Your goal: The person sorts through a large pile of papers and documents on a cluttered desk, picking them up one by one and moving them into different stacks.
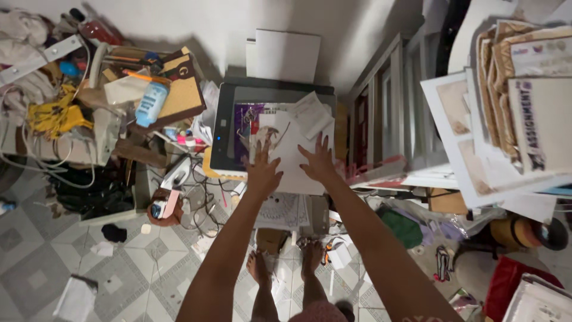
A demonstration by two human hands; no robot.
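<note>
Printer (pixel 229 128) top carries white paper sheets (pixel 295 158); tiled floor (pixel 36 262) littered.

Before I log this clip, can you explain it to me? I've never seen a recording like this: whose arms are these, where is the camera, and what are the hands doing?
There is only one picture, taken by a camera worn on a person's head and looking straight down, so the arms and bare feet are that person's own. No machine is involved. Both hands are spread flat, palms down, on a white sheet of paper lying on a printer: the left hand at its left edge, the right hand nearer the middle. Neither hand grips anything; the fingers are open and splayed. More loose papers lie on the printer. To the left a cluttered pile holds a blue bottle and cables; on the right are stacked papers. The floor is tiled.
</note>
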